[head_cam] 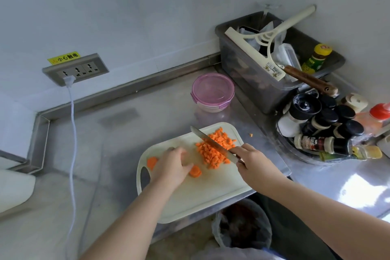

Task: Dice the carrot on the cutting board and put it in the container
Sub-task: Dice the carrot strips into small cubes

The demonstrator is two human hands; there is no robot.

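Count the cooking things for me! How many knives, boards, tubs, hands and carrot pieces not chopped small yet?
Steel kitchen knife: 1
White plastic cutting board: 1
Round pink-lidded clear container: 1
Hands (left hand, right hand): 2
Undiced orange carrot chunks: 2
Total: 7

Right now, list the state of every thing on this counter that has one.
Diced carrot: piled on the cutting board.
Carrot slices: two stacks, uncut.
Knife: blade across the pile.
Container: lid on.
Left hand: touching one stack.
Right hand: gripping the knife.
Plug: in the socket.
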